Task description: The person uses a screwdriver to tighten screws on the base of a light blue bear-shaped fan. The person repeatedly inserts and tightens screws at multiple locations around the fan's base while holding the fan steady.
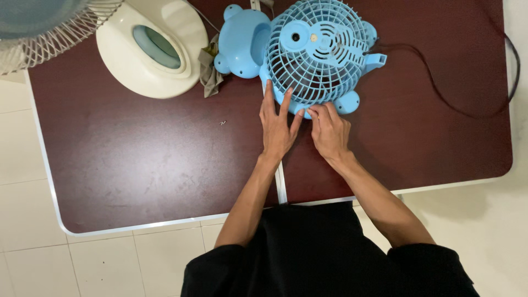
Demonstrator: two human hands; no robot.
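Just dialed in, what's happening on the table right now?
A person leans over a dark red table with both hands on a small blue fan lying grille-up. The left hand rests flat against the grille's lower rim, fingers spread; the right hand pinches at the rim beside it. A black cord trails off to the right. A cream fan base and a grey rag sit to the left.

A single head-worn camera is looking almost straight down from above the person's torso, at roughly arm's length from the dark red table (137, 165). It is taking in most of the tabletop, pale floor tiles (33, 264) around it, and both forearms reaching forward.
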